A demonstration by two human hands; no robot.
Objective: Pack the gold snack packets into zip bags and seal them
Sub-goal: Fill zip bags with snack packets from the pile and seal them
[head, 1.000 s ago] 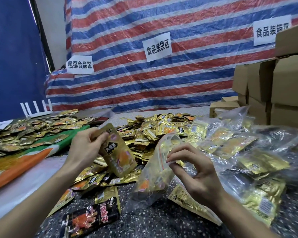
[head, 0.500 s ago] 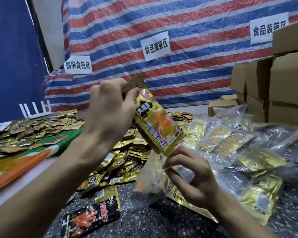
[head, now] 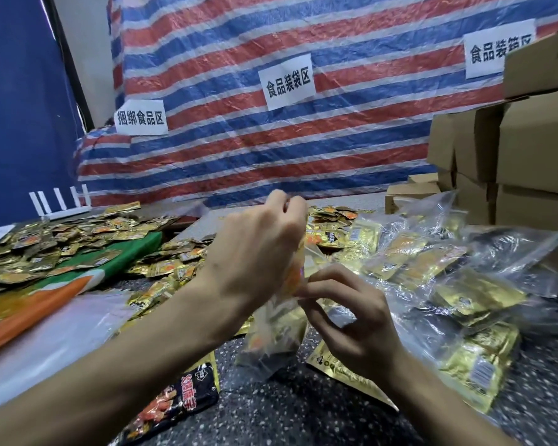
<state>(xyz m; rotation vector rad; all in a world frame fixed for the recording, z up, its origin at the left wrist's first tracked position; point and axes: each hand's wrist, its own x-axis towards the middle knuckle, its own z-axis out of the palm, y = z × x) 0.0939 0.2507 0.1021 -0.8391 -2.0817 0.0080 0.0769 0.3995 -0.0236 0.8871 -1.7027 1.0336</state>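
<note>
The fingertips (head: 316, 281) of the right hand (head: 355, 320) pinch the mouth of the zip bag (head: 271, 346), which hangs at 6 o'clock with gold packets (head: 281, 329) inside. The fingers of the left hand (head: 258, 252) curl above the mouth; blur hides what they hold. Loose packets (head: 62, 239) lie at 10 o'clock, filled bags (head: 448, 284) at 3 o'clock.

Packets (head: 482, 292): glossy gold foil. Zip bag (head: 271, 336): clear shiny plastic, below left hand (head: 255, 252). Boxes (head: 535, 140): matt cardboard.
</note>
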